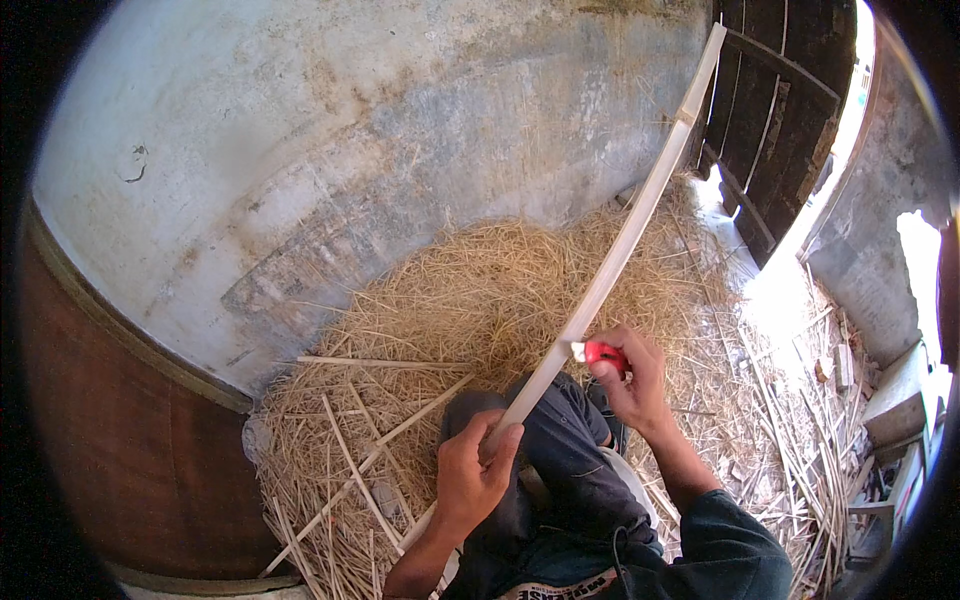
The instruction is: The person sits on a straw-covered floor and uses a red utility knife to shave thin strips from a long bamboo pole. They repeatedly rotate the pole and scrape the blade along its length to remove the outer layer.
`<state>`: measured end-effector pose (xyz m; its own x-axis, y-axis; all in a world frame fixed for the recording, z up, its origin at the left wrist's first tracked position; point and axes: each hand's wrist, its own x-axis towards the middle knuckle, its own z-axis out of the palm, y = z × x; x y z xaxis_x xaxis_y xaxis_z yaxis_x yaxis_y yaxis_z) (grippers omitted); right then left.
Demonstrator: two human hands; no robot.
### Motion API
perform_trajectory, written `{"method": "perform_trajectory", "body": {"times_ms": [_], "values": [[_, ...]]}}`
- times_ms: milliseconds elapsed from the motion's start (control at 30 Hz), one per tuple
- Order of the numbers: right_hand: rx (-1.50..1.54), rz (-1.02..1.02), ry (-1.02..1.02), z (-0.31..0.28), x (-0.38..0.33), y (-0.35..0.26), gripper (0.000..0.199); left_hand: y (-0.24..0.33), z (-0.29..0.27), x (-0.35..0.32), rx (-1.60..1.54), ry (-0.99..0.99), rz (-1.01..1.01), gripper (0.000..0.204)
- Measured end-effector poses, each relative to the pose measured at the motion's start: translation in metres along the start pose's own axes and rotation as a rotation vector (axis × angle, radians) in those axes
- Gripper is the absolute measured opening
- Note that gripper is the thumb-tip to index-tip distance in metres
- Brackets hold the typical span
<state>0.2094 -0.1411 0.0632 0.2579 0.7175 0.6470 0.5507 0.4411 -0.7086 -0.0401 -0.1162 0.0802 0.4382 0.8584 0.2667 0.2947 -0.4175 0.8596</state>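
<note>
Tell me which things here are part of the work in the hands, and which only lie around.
In use:
- long bamboo strip, gripped by the left hand
- red-handled knife, held in the right hand with its blade at the strip

Lying about:
- heap of shavings
- loose bamboo slivers
- dark wooden door
- grey wall
</note>
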Motion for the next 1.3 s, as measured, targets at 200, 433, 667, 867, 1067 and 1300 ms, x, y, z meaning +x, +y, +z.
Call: {"method": "perform_trajectory", "body": {"times_ms": [200,433,667,867,1067,1300], "values": [[-0.271,-0.201,-0.019,0.004,-0.015,0.004,0.031,0.002,0.001,-0.001,-0.09,-0.07,-0.096,0.03],[-0.306,-0.208,0.014,0.009,-0.014,-0.01,0.032,0.001,0.002,-0.005,-0.116,-0.064,-0.137,0.029],[-0.381,-0.222,0.05,0.01,-0.012,-0.015,0.028,0.002,0.003,-0.008,-0.047,-0.021,-0.074,0.027],[-0.375,-0.159,0.164,-0.001,0.002,-0.003,0.024,-0.01,-0.003,-0.022,-0.036,-0.063,-0.105,0.028],[-0.371,-0.124,0.157,-0.005,0.011,0.014,0.022,-0.021,-0.009,-0.04,-0.07,-0.063,-0.172,0.033],[-0.514,0.161,0.395,-0.063,0.063,0.082,0.023,-0.025,-0.02,-0.083,-0.112,-0.196,-0.405,0.031]]}}
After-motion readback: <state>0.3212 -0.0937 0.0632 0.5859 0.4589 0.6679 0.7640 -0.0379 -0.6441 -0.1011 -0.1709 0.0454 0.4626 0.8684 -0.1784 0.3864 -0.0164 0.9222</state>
